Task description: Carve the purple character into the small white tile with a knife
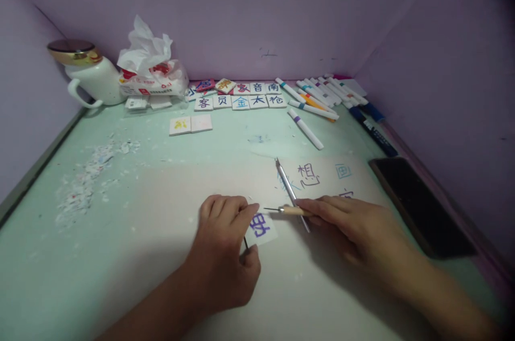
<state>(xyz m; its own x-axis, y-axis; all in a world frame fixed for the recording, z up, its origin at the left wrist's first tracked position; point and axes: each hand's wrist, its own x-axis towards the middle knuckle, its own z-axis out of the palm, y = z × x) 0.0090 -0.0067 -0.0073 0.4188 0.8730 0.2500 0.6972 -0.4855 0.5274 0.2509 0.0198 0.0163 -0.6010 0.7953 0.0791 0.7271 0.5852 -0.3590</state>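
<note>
A small white tile (269, 228) with a purple character lies in the middle of the work surface. My left hand (229, 247) is closed at its left edge, fingers curled and partly covering it; a thin dark bit shows between thumb and forefinger. Above the tile's right side is the fine metal tip of a wooden-handled tool (293, 211), pinched in my right hand (346, 223). Under that tool lies a silver pen-like knife (286, 180), slanting across the sheet. Purple and blue characters (308, 175) are drawn on the sheet behind it.
Lettered tiles (241, 102) stand in rows at the back, near markers (306, 129). Two pale tiles (190, 124) lie nearer. White shavings (86, 185) are at left, a mug (96, 83) and tissue pack (153, 81) behind. A dark phone (418, 207) rests at right.
</note>
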